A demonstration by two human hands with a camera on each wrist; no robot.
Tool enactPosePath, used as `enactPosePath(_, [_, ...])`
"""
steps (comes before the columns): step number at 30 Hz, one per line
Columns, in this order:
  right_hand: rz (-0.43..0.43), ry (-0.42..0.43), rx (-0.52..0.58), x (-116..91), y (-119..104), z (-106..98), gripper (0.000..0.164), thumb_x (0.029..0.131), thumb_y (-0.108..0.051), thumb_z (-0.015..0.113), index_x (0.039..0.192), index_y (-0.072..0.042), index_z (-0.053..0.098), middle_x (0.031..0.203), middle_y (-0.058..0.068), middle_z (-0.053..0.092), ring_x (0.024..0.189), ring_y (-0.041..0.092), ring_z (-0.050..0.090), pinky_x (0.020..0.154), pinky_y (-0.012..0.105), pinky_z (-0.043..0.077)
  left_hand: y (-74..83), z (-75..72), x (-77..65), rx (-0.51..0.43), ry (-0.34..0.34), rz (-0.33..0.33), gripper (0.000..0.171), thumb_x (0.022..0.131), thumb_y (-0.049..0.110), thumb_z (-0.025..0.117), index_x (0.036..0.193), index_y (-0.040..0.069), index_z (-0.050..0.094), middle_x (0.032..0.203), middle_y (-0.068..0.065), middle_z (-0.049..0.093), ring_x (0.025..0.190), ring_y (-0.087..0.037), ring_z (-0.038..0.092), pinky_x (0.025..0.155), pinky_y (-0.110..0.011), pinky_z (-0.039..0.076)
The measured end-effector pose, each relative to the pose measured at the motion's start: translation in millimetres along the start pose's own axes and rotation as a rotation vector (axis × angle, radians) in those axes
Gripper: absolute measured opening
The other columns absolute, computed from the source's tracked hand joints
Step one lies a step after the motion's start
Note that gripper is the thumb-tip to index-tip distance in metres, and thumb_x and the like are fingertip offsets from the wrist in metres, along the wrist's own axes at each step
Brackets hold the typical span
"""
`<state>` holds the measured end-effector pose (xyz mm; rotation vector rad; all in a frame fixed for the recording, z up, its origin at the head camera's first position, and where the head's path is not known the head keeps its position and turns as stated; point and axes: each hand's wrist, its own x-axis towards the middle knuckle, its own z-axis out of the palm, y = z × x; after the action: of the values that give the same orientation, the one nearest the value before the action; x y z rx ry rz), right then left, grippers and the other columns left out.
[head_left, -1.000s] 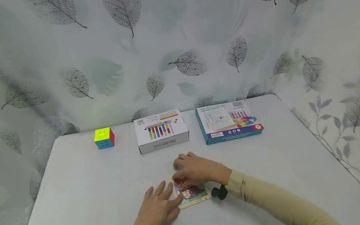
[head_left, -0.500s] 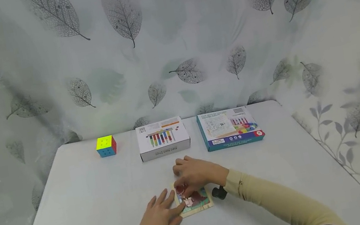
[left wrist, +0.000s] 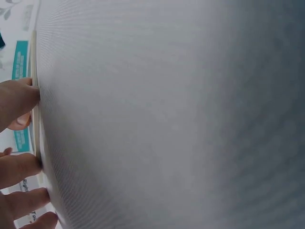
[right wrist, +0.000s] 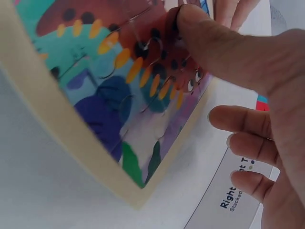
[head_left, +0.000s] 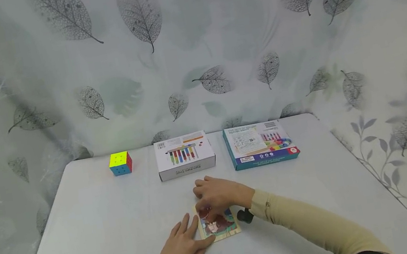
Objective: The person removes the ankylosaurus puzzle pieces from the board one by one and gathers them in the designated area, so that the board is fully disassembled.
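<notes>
A wooden jigsaw puzzle (head_left: 222, 234) with a pale frame and a dark red dinosaur picture lies flat on the white table, its pieces filling the part that shows. My left hand (head_left: 180, 250) rests at its left side with fingers spread and extended, the thumb over the lower-left corner. In the left wrist view, fingertips of the left hand (left wrist: 19, 169) touch the frame's edge. My right hand (head_left: 221, 195) reaches over the top of the puzzle. In the right wrist view, its thumb presses against a dark red puzzle piece (right wrist: 173, 20); the index fingertip is hidden.
Along the back of the table stand a colourful puzzle cube (head_left: 120, 164) at left, a white box (head_left: 185, 155) in the middle and a teal-edged box (head_left: 261, 144) to its right. A leaf-patterned cloth (head_left: 189, 47) hangs behind.
My left thumb has slid slightly right and down along the puzzle's lower edge. My right hand has shifted a little left over the top of the puzzle. The head view has tilted up.
</notes>
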<state>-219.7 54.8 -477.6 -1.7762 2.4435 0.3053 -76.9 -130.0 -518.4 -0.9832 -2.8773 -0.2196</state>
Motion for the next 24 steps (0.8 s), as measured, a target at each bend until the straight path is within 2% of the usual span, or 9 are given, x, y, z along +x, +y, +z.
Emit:
enactPosePath(5, [0.009, -0.006, 0.020, 5.0, 1.9, -0.1, 0.041, 0.080, -0.063, 0.072, 0.114, -0.040, 0.073, 0.100, -0.012, 0.060, 0.093, 0.008, 0.042, 0.080, 0.025, 0.039, -1.4, -1.8, 2.0, -0.030, -0.049, -0.025, 0.033, 0.093, 0.035, 0.068, 0.125, 0.045, 0.068, 0.143, -0.019, 0.059, 0.134, -0.047, 0.052, 0.103, -0.054, 0.050])
enactPosePath(15, [-0.033, -0.014, 0.079, 12.7, 4.5, 2.6, 0.046, 0.077, -0.059, 0.075, 0.116, -0.035, 0.072, 0.099, -0.012, 0.062, 0.089, 0.005, 0.045, 0.079, 0.021, 0.042, 0.2, -4.2, 0.5, -0.043, -0.079, -0.034, 0.035, 0.094, 0.035, 0.068, 0.127, 0.047, 0.066, 0.145, -0.017, 0.059, 0.135, -0.047, 0.052, 0.103, -0.054, 0.050])
enactPosePath(19, [-0.042, -0.025, 0.092, 17.8, 3.6, 1.9, 0.044, 0.077, -0.055, 0.077, 0.115, -0.033, 0.072, 0.100, -0.011, 0.061, 0.087, 0.005, 0.048, 0.079, 0.020, 0.045, -0.3, -6.0, -0.1, -0.039, -0.071, -0.039, 0.035, 0.093, 0.034, 0.068, 0.126, 0.047, 0.067, 0.144, -0.017, 0.060, 0.135, -0.046, 0.052, 0.103, -0.054, 0.051])
enactPosePath(24, [-0.010, -0.068, 0.159, 19.4, 3.4, 1.4, 0.040, 0.078, -0.048, 0.081, 0.112, -0.029, 0.070, 0.100, -0.010, 0.058, 0.084, 0.005, 0.049, 0.076, 0.018, 0.045, -0.4, -5.8, 1.4, -0.034, -0.053, -0.033, 0.034, 0.093, 0.034, 0.068, 0.125, 0.046, 0.068, 0.143, -0.017, 0.061, 0.134, -0.046, 0.053, 0.102, -0.053, 0.052])
